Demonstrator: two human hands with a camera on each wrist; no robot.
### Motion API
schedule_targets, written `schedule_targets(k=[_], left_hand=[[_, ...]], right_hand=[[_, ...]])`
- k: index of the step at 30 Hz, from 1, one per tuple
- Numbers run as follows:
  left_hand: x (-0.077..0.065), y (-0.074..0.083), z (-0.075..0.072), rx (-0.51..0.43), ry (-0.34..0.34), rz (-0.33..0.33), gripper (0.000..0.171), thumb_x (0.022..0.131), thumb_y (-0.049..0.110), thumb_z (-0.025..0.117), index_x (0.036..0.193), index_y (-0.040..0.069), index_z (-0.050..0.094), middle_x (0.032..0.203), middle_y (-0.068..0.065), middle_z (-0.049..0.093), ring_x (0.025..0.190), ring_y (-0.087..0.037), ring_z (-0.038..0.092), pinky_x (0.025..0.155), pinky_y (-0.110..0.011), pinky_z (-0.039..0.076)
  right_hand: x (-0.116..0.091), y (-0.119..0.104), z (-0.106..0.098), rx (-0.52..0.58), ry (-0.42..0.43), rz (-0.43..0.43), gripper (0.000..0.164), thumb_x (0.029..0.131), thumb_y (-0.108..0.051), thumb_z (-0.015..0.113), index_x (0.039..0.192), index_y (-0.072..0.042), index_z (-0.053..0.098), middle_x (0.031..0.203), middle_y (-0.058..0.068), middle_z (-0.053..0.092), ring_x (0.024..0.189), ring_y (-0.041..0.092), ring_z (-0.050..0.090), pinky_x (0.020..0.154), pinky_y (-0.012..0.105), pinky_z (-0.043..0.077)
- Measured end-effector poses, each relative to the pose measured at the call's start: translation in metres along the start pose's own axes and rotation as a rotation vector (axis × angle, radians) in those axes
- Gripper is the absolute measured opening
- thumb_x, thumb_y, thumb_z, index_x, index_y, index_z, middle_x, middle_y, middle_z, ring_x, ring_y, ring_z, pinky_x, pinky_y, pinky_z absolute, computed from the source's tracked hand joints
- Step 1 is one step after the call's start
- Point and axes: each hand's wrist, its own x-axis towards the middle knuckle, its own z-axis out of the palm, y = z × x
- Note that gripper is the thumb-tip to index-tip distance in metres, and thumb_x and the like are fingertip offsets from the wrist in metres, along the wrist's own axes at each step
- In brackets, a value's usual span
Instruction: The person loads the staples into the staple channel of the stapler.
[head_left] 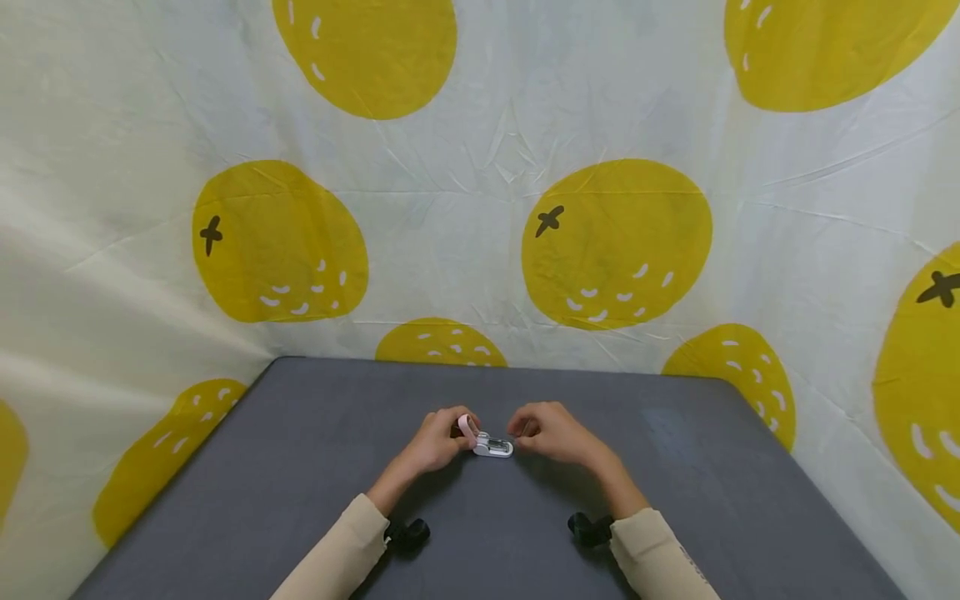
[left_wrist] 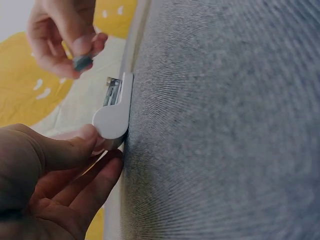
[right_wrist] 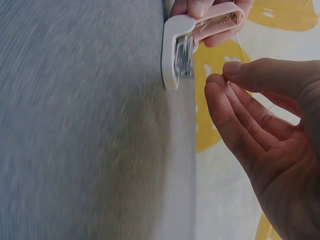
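Note:
A small stapler [head_left: 491, 447] with a white base [left_wrist: 114, 117] lies on the grey table [head_left: 300, 475]. Its pink top [right_wrist: 217, 20] is swung up and open. My left hand [head_left: 450, 433] pinches that pink top at the stapler's left end, and the metal channel [right_wrist: 184, 55] lies bare. My right hand [head_left: 534, 429] hovers just right of the stapler without touching it. Between its thumb and fingertips it pinches a small grey block [left_wrist: 82, 62], which looks like a strip of staples.
A white cloth with big yellow fruit prints [head_left: 615, 242] hangs behind and beside the table. The table's far edge [head_left: 495, 367] is close behind the hands. Black wrist cameras [head_left: 408, 533] sit under both beige sleeves.

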Motion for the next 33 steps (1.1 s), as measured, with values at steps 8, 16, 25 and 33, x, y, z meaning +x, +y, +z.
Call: schedule_targets(k=[8,16,25,33], left_hand=[[-0.003,0.000,0.005,0.016,0.006,0.005,0.018,0.091,0.007,0.077,0.109,0.010,0.074,0.103,-0.004,0.077,0.094,-0.018,0.073,0.086,-0.037,0.057],[-0.002,-0.001,0.007,0.012,0.016,0.030,0.016,0.091,0.006,0.076,0.106,0.011,0.072,0.101,-0.004,0.077,0.091,-0.016,0.073,0.083,-0.037,0.058],[-0.005,-0.003,0.008,0.010,-0.003,0.008,0.016,0.091,0.008,0.077,0.106,0.011,0.072,0.101,-0.004,0.076,0.092,-0.017,0.072,0.084,-0.038,0.057],[0.000,-0.001,0.004,-0.010,-0.004,0.011,0.015,0.092,0.008,0.076,0.107,0.011,0.072,0.102,-0.004,0.076,0.090,-0.016,0.072,0.081,-0.036,0.056]], right_hand=[[0.007,-0.003,0.011,0.068,0.016,0.015,0.015,0.090,-0.005,0.075,0.106,-0.003,0.076,0.097,0.006,0.077,0.078,0.008,0.071,0.065,0.023,0.054],[0.009,0.003,0.015,0.022,0.082,-0.013,0.013,0.092,-0.007,0.075,0.105,-0.005,0.077,0.099,0.005,0.077,0.084,0.015,0.072,0.071,0.024,0.055],[0.007,0.004,0.020,0.080,0.096,-0.006,0.017,0.094,-0.010,0.073,0.109,-0.004,0.076,0.103,0.007,0.077,0.087,0.017,0.072,0.073,0.025,0.055],[0.011,0.006,0.019,0.084,0.122,-0.018,0.018,0.094,-0.011,0.073,0.110,-0.004,0.077,0.103,0.007,0.077,0.088,0.015,0.072,0.077,0.027,0.057]])
